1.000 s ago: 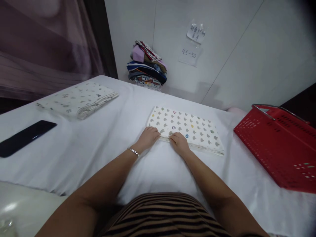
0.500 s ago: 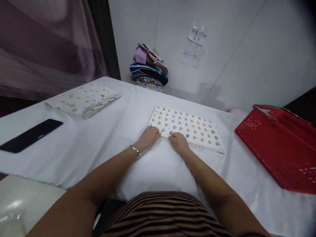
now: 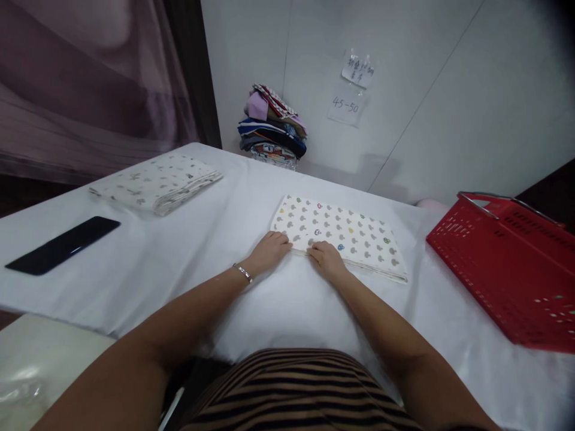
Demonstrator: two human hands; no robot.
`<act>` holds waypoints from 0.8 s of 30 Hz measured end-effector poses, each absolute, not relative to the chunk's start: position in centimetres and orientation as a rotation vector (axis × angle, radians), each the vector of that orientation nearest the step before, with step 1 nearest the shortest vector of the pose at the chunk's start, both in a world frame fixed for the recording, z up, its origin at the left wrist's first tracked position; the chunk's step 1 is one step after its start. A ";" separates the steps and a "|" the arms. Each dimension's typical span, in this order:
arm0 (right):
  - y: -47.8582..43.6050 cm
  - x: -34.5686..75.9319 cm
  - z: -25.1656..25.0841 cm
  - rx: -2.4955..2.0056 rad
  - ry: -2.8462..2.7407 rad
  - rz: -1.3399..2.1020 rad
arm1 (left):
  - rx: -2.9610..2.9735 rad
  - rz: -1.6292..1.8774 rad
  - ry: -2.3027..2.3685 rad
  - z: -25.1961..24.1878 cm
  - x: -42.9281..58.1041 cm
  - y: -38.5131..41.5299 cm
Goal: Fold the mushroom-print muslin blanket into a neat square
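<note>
In front of me a folded white cloth (image 3: 336, 230) with grey, yellow, red, green and blue mushroom-like prints lies flat on the white-covered table (image 3: 291, 311). My left hand (image 3: 272, 248), a silver bracelet at its wrist, pinches the cloth's near edge close to the left corner. Just to the right, my right hand (image 3: 326, 257) grips the same edge with bent fingers. Layers of the fold show along the near side. The fingertips beneath the edge are hidden.
Another folded printed cloth (image 3: 157, 182) lies at the far left, with a black phone-like slab (image 3: 63, 245) nearer me. A red plastic basket (image 3: 503, 269) stands on the right. Behind the table, folded clothes (image 3: 273, 129) are stacked against the wall, below paper signs (image 3: 358, 69).
Both hands keep their hold on the cloth's near edge, and the cloth stays in place. Only the camera view has shifted slightly.
</note>
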State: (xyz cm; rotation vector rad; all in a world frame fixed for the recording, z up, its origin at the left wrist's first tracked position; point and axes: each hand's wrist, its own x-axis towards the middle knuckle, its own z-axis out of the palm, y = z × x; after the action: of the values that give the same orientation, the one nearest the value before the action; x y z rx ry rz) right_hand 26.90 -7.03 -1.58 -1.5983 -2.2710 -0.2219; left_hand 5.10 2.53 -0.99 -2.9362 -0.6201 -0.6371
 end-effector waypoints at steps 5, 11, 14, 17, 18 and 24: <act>-6.8 26.9 -2.0 -1.623 -2.211 -0.184 | -2.956 -0.598 -0.729 -0.3 4.7 2.8; -6.8 27.1 -2.2 -1.609 -2.153 -0.116 | -3.000 -0.588 -0.750 -0.2 4.3 3.1; -6.8 27.0 -2.2 -1.615 -2.135 -0.100 | -2.986 -0.579 -0.735 -0.2 4.4 3.2; -6.7 26.8 -2.1 -1.647 -2.119 -0.103 | -2.945 -0.557 -0.703 -0.3 4.6 3.3; -6.7 26.7 -2.1 -1.657 -2.115 -0.102 | -2.929 -0.549 -0.686 -0.3 4.6 3.4; -6.9 26.3 -1.8 -1.688 -2.102 -0.107 | -2.866 -0.563 -0.666 -0.6 4.8 3.5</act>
State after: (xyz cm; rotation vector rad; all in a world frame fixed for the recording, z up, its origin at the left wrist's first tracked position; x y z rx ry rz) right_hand 26.34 -6.88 -1.82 -1.6877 -2.1020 -0.1066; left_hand 4.78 3.51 -0.63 -2.8661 -0.6655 -0.5625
